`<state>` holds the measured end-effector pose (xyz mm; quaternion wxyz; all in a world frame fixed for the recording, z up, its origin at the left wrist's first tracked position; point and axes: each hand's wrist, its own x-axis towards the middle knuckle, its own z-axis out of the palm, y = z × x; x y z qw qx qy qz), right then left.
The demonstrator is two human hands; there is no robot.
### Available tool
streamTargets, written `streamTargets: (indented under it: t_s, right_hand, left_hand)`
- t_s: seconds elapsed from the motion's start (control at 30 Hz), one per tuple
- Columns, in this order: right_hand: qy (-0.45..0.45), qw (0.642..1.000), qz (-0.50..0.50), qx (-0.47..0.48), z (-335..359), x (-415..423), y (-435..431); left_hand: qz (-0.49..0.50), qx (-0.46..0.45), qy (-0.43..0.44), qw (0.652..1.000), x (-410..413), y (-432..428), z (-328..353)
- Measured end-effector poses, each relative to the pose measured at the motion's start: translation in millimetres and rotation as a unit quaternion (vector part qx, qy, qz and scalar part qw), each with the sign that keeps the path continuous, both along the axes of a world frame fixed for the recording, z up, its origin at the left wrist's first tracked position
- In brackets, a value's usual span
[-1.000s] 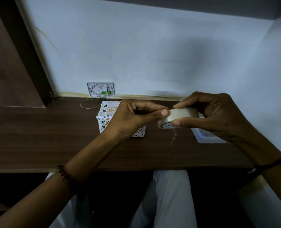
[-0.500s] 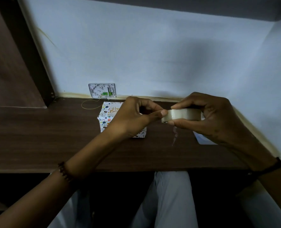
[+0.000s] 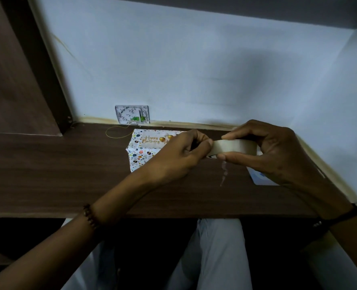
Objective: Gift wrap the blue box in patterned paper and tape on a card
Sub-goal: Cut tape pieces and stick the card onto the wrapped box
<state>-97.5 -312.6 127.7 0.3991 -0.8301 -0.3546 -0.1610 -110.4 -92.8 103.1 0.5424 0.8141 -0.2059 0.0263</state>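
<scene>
Lying flat, hole downward, tape roll (image 3: 234, 146) is clasped by right hand (image 3: 277, 152), pinched by left hand (image 3: 173, 162).

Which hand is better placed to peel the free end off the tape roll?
Left. The left hand has its curled fingertips against the side of the tape roll, while the right hand grips that roll between thumb and fingers, so it is busy steadying it.

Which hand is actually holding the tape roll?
The right hand: its thumb and fingers span the tape roll, above and below. The left hand only pinches at the roll's edge.
</scene>
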Motion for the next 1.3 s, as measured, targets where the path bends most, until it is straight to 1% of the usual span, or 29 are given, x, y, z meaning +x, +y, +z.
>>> streamTargets:
  t_s: [0.3, 0.53, 0.63, 0.73, 0.87, 0.93, 1.07, 1.3]
  right_hand:
    - [0.047, 0.997, 0.008, 0.054, 2.6, 3.2, -6.3]
    - [0.08, 0.993, 0.011, 0.088, 3.9, 2.9, -7.1]
    - [0.075, 0.993, 0.0, 0.088, 4.5, 2.4, -5.3]
    - [0.055, 0.996, -0.01, 0.067, 4.5, 1.0, -4.5]
    - [0.007, 1.0, -0.018, 0.02, 6.1, -3.1, -1.0]
    - [0.005, 1.0, -0.019, 0.016, 6.8, -4.8, 0.4]
    - [0.036, 0.998, -0.016, 0.04, 5.1, -5.6, 3.3]
    - [0.125, 0.985, -0.018, 0.113, 5.3, -0.4, -3.8]
  left_hand:
    - [-0.007, -0.059, 0.013, 0.998, 0.4, 0.5, 3.0]
    - [0.002, -0.073, 0.007, 0.997, -0.1, 0.3, 2.5]
    - [0.014, -0.07, -0.002, 0.997, 0.7, 0.8, 0.9]
    - [0.026, -0.067, -0.015, 0.997, 1.4, 0.9, -0.4]
    - [0.04, -0.074, -0.008, 0.996, 3.1, 0.8, -3.3]
    - [0.046, -0.087, 0.0, 0.995, 4.8, 1.1, -5.1]
    - [0.051, -0.118, 0.028, 0.991, 6.3, 1.6, -4.2]
    - [0.036, -0.227, 0.095, 0.969, 7.0, 1.0, -3.7]
